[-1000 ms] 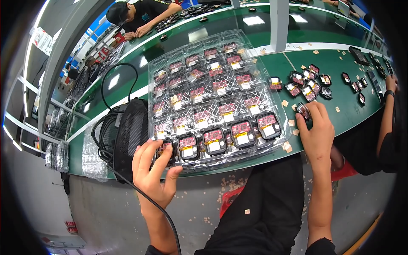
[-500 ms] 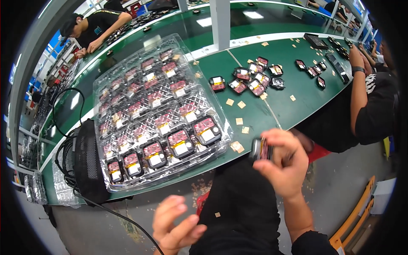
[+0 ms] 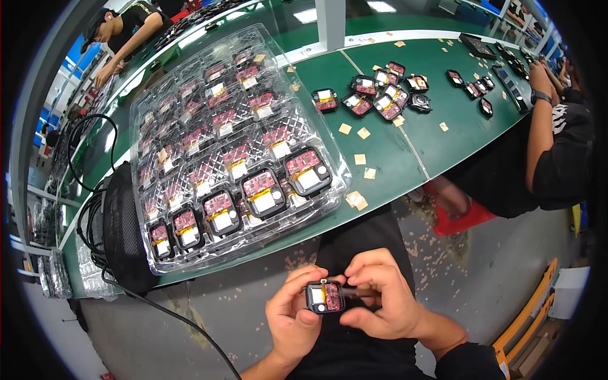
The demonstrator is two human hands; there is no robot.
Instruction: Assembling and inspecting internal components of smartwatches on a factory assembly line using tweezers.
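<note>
A small black square watch case (image 3: 325, 296) sits in my left hand (image 3: 294, 316), over my lap. Its inside faces up, showing a red circuit board, a white battery and yellow tape. The left thumb and fingers close around its left side. On its right side, my right hand (image 3: 386, 301) curves in with thumb and fingers apart. Whether a right fingertip touches the case I cannot tell. Beyond my hands, a clear plastic blister tray (image 3: 250, 253) on the green bench holds rows of similar cases, with several (image 3: 263, 193) along its near edge.
More open cases (image 3: 389, 98) lie in a loose group on the green bench (image 3: 405, 171), with small tan squares (image 3: 360, 159) scattered about. A black mesh bag (image 3: 130, 234) and cable stand left of the tray. Co-workers sit at right (image 3: 557, 158) and far left (image 3: 130, 28).
The watch case has come from my raised right hand down to my left hand over my lap. Both hands have drawn together, and the left has closed on the case.
</note>
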